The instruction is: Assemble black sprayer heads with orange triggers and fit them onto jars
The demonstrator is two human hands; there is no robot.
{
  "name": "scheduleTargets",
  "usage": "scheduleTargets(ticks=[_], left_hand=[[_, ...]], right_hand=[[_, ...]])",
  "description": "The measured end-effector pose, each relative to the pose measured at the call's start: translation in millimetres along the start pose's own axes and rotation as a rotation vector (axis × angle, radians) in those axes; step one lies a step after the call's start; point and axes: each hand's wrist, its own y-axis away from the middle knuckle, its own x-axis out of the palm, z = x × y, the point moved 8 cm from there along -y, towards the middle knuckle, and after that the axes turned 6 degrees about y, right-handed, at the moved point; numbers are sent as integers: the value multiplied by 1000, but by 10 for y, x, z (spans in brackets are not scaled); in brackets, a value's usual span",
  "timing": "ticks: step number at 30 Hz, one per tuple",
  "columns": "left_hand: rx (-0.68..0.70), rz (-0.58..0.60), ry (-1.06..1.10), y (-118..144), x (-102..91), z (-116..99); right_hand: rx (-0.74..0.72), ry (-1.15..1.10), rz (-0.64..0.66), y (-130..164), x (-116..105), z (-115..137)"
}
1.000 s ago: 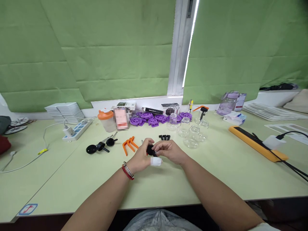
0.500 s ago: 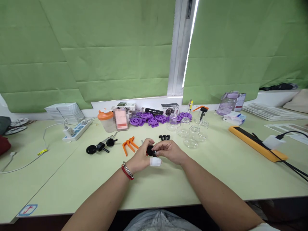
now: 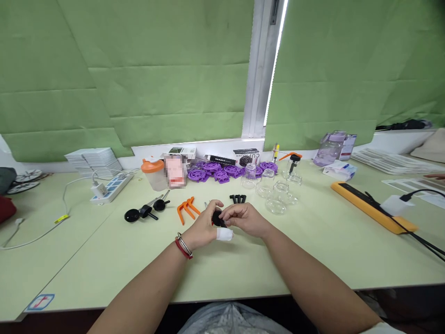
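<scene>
Centrally, both hands, left (image 3: 203, 227) and right (image 3: 245, 219), close their fingers around a small black round part (image 3: 217, 218) just above the worktop (image 3: 313, 250), near orange clips (image 3: 187, 208).

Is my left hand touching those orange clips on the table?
Apart. The head view shows bare table between the left hand and the orange clips; that hand grips a small black part.

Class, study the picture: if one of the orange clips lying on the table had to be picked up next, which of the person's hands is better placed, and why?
Left. The left hand lies nearer the orange clips; both hands hold the black part.
</scene>
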Motion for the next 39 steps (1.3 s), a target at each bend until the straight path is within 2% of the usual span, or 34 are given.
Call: scheduleTargets(ticks=[7, 19, 39], left_hand=[[-11, 7, -1, 2, 0, 9], [22, -1, 55, -9, -15, 7], [17, 40, 65, 11, 14, -39]], right_hand=[[-47, 75, 17, -1, 2, 36], [21, -8, -32, 7, 2, 6], [-110, 85, 22, 13, 2, 73]])
